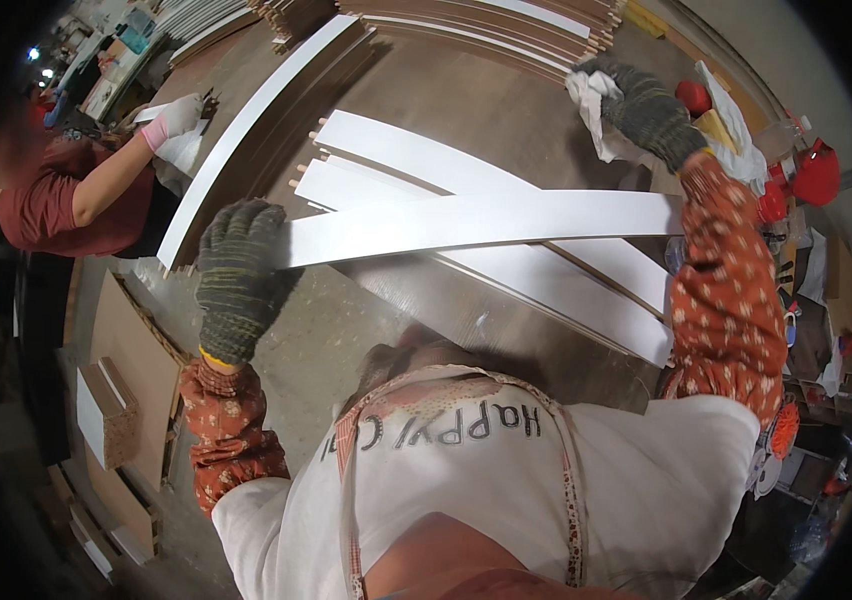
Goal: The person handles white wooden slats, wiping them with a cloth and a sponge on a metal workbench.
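Steady the white board at its left end and mind the pegs

At your far left, a stack of boards stands close to your left hand; leave clearance there so knuckles and edges don't knock. That hand grips the left end of the white board; your thumb is out of sight, so check that it bears evenly.

In the middle, the board slants across other white boards on the worktop. Lift rather than drag, since sliding could scuff the faces or catch the wooden pegs.

At right, the board's far end reaches your patterned sleeve; whether they touch, you cannot tell. Your right hand clutches a white cloth away from the board. Bunch it tightly so no loose corner snags.
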`<state>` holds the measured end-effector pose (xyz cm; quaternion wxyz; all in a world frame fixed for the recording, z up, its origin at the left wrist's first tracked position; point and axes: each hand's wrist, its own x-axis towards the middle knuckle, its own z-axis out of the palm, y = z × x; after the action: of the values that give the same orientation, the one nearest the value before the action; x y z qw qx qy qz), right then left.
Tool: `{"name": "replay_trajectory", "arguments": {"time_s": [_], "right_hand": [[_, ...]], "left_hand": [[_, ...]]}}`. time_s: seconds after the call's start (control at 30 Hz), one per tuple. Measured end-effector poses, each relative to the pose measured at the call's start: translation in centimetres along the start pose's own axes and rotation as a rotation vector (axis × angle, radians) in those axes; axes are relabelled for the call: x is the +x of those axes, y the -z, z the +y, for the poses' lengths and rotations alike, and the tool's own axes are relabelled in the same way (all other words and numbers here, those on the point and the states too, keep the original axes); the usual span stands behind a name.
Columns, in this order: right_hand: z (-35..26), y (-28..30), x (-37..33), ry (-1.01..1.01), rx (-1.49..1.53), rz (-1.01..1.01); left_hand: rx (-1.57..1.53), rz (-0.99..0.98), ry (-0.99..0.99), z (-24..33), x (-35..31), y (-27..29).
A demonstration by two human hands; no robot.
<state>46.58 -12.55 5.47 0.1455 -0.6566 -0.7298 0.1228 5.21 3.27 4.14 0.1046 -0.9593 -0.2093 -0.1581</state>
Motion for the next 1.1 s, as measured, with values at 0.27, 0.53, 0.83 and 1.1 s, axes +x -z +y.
{"name": "replay_trajectory", "arguments": {"time_s": [0.27, 0.53, 0.83, 1.1], "right_hand": [[-14.5, -7.2, 0.7, 0.268, -0.282, 0.197], [-0.7, 1.1, -8.7, -0.522, -0.548, 0.340], [-19.1, -8.7, 3.3, 0.183, -0.326, 0.460], [-3.5, -6.2, 5.7, 0.017, -0.661, 0.572]], "left_hand": [[0.113, -0.145, -0.247, 2.1, 0.7, -1.2], [-0.168, -0.216, 0.001, -2.2, -4.5, 1.1], [-1.712, -1.110, 0.667, -5.8, -6.1, -0.8], [-2.060, -1.107, 0.640, -5.9, -7.7, -1.9]]}}
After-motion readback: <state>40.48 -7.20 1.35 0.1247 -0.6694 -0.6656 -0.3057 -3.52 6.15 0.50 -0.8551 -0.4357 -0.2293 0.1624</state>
